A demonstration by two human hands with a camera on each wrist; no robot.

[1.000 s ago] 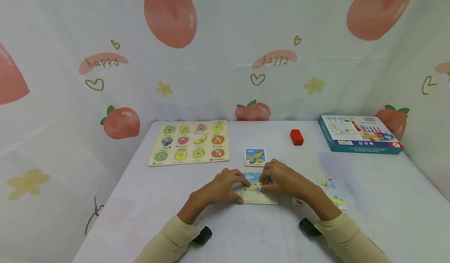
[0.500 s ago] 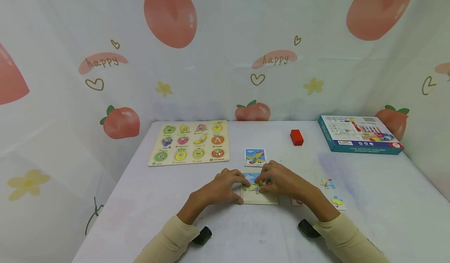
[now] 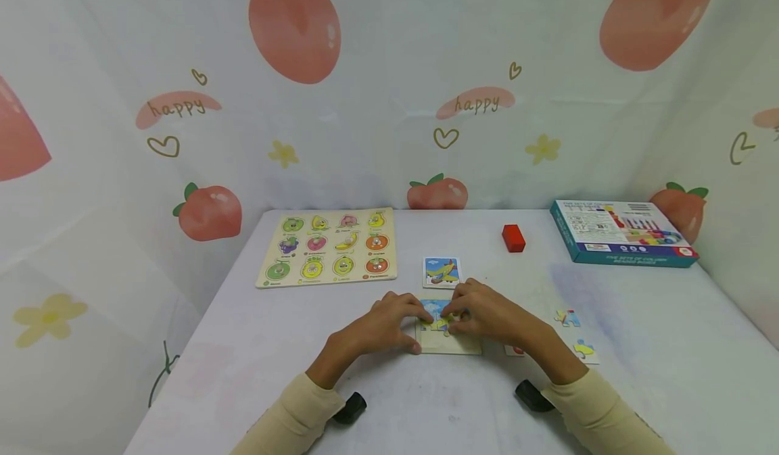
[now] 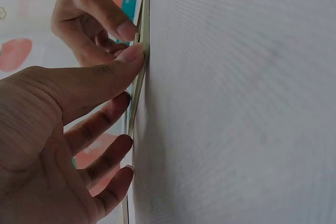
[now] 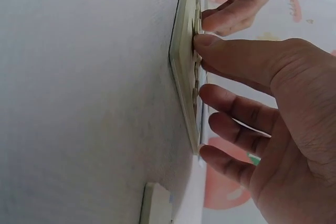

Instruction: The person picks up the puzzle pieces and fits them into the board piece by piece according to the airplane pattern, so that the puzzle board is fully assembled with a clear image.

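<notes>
**Careful fitting at a puzzle board [image 3: 452,345]**

At the far left of the table [image 3: 255,374], a fruit board [image 3: 331,232] lies flat, apart from the work. The puzzle board lies near the middle, before the person; its upper part carries joined pieces [image 3: 441,323], and its near strip is bare. I judge that the step in hand is seating a piece in the picture. The next move seems to call for aligning the edges and pressing gently down.

The left hand [image 3: 380,325] has its thumb at the board's near left corner and bent fingers on the pieces, so it holds the board. Just behind lies a picture card [image 3: 442,272] with an airplane. The right hand [image 3: 489,312] comes in from the right, thumb and forefinger pinching a mostly hidden piece [image 3: 453,319]. Farther right, loose pieces [image 3: 569,317] wait.
</notes>
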